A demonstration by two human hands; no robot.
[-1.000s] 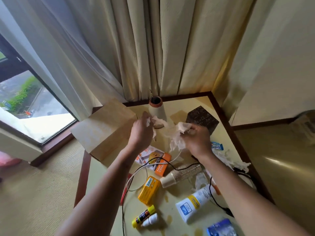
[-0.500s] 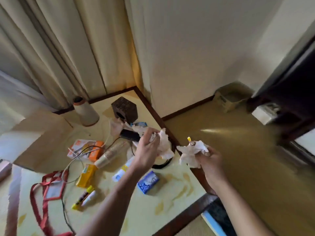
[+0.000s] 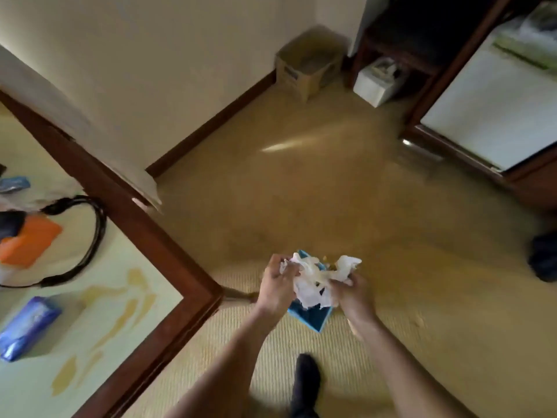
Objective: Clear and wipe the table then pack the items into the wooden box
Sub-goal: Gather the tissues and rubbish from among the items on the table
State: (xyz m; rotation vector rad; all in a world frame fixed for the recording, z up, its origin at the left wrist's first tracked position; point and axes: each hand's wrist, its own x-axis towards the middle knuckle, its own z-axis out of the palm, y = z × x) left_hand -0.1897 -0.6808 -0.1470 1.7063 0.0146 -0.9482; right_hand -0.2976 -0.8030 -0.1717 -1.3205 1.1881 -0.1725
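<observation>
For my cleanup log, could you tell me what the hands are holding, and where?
A wad of crumpled white tissue, above a blue bin: the left hand grips its left end, the right hand its right side.

We note a cream wall (image 3: 156, 55) with dark skirting (image 3: 211, 125). Tan floor (image 3: 316, 206), one bright glare streak (image 3: 284, 145) on it; woven mat (image 3: 398, 342) nearer. Cardboard box (image 3: 307, 67) against the wall, white box (image 3: 376, 86) near it, by a dark wooden stand (image 3: 422, 25). White panel (image 3: 488, 110) at right. Bench (image 3: 135, 224) rim dark wood, at left.
</observation>
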